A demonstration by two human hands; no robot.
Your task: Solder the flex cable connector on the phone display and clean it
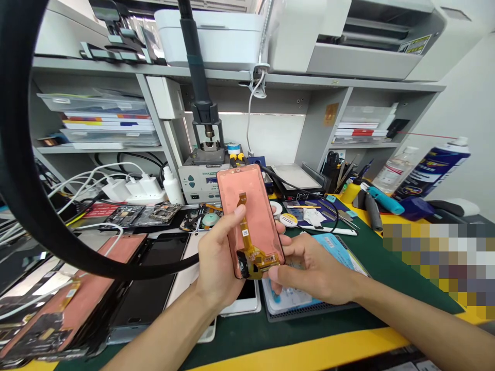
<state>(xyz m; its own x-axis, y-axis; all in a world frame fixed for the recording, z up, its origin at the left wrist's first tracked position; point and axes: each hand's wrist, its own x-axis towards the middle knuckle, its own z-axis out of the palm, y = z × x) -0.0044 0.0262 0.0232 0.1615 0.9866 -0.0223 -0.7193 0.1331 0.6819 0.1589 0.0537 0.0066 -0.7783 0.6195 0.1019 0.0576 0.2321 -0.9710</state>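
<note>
- Above the green mat on the table [390,304], a phone display panel [253,206] is held up tilted, its copper-coloured back facing the person.
- Left hand [218,255]: closed around the panel from behind, with the thumb pressed on the back beside the gold flex cable [243,226] and fingertips showing past the right edge.
- Right hand [313,273]: thumb and forefinger grip the panel's lower right edge, next to the flex cable's wide end.
- Below the right hand: a blue repair mat [328,247] in a dark tray.
- Near left: a pile of display panels [73,293].
- Far: a soldering station [201,180] under gray shelves [232,74].
- Far right: a blue spray can [433,172].
</note>
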